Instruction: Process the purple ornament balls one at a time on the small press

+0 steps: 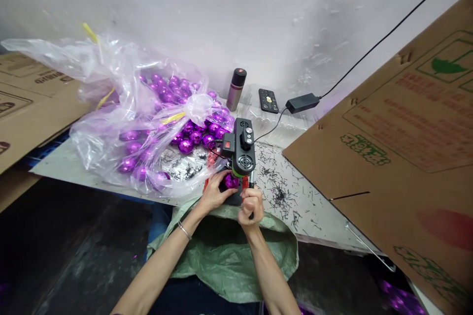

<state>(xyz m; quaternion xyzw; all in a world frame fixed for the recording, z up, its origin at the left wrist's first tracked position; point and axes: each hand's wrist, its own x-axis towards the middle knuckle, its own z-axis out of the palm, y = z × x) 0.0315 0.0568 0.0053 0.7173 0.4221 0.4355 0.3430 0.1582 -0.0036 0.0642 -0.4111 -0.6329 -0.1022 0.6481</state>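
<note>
A small black bench drill press (244, 150) with a red switch stands at the table's front edge. Beneath its head sits a shiny purple bauble (231, 181), and my left hand (214, 192) grips it from the left with thumb and fingers. My right hand (252, 205) is wrapped round the black lever handle (252, 185) on the machine's right side. The tool end above the bauble is mostly hidden. Left of the machine, a clear plastic bag (111, 133) spills several purple baubles (185, 145) onto the table.
Black shavings (281, 194) litter the white table (314, 216). A bottle (236, 89), a phone (268, 101) and a power adapter (303, 103) with its cable lie behind. A large cardboard box (406, 147) leans at right; another box (40, 93) stands left. A green sack (221, 256) hangs below the edge.
</note>
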